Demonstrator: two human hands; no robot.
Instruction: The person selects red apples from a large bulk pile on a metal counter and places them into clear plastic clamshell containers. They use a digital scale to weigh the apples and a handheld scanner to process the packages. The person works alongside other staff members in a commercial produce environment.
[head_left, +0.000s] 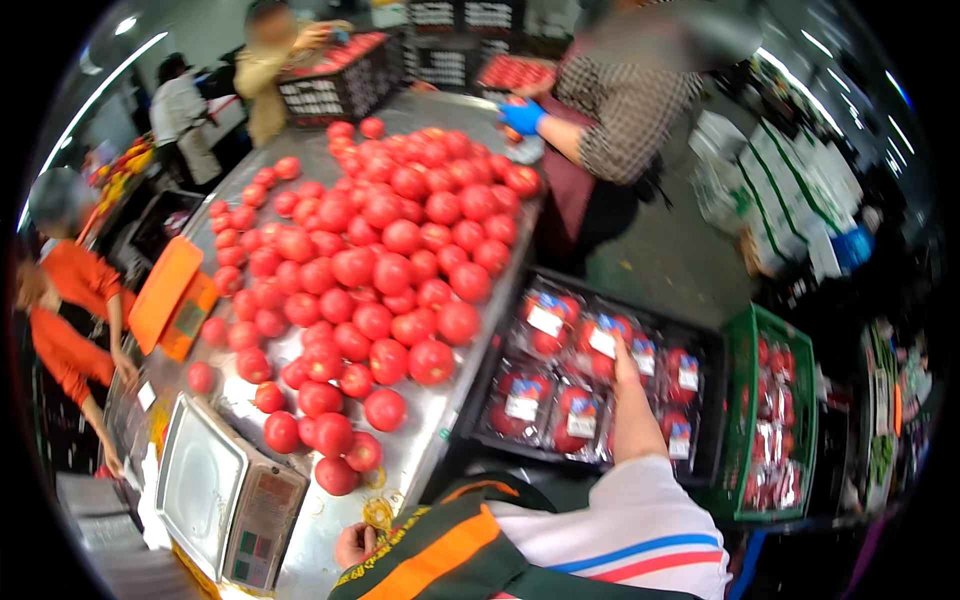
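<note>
My right hand (624, 366) reaches into a black plastic crate (709, 390) and grips the right side of a clear-wrapped tomato pack (602, 341) with a white label. Several similar packs (522, 401) lie around it in the crate. Partly hidden by my dark sleeve, my left hand (354, 544) rests at the front of the metal table (409, 469) with its fingers curled. Yellow rubber bands (378, 513) lie beside it. Whether those fingers hold anything is hidden. Loose red tomatoes (375, 277) are heaped across the table.
A weighing scale (225, 495) stands at the table's left front, beyond it an orange device (176, 300). A co-worker with a blue glove (523, 116) stands across the table; another person in orange (75, 322) is at left. A green crate (739, 480) holds more packs at right.
</note>
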